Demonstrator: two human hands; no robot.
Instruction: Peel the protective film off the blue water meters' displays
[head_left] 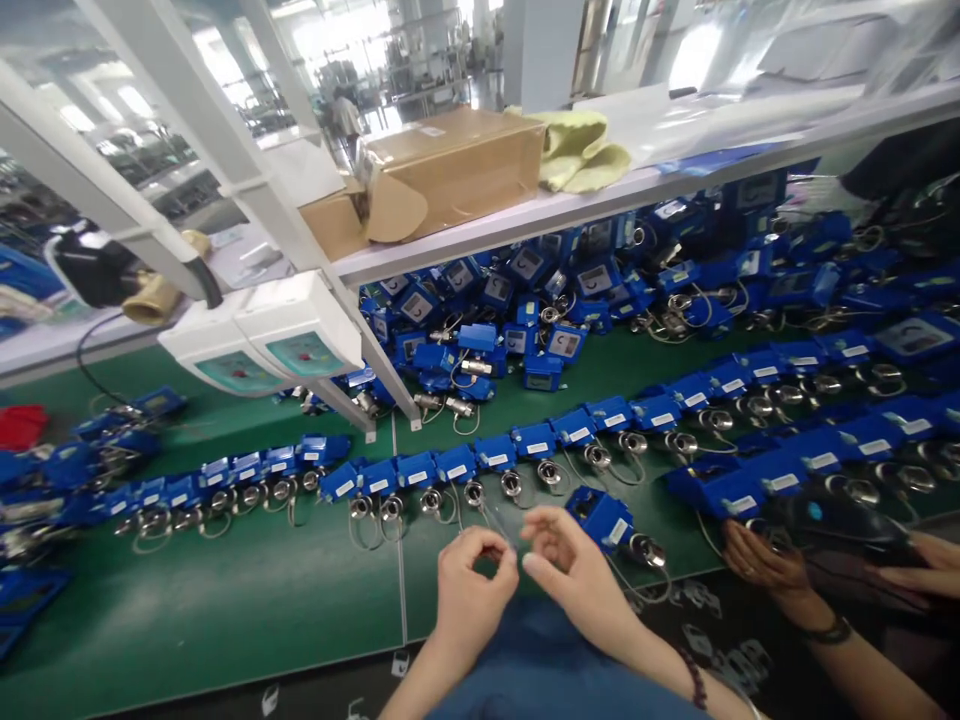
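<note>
My left hand [474,585] is over the green bench's front edge, thumb and index fingertip pinched together in a ring. A faint clear sliver seems to show by the fingertips, too small to name. Close beside it, my right hand [574,575] has its fingers loosely curled and its thumb apart, with nothing visible between them. Just right of that hand lies a blue meter [602,518] with a white label, a metal pipe fitting [646,550] and a grey cable. Behind both hands runs a row of similar blue meters [457,462] with fittings facing me.
At right, a co-worker's hand [769,562] is beside a black handheld device [836,530] and more meters. Piled meters [525,265] lie under a shelf [465,232] bearing a cardboard box [465,165] and yellow gloves [581,150]. White switch boxes [262,335] hang at left.
</note>
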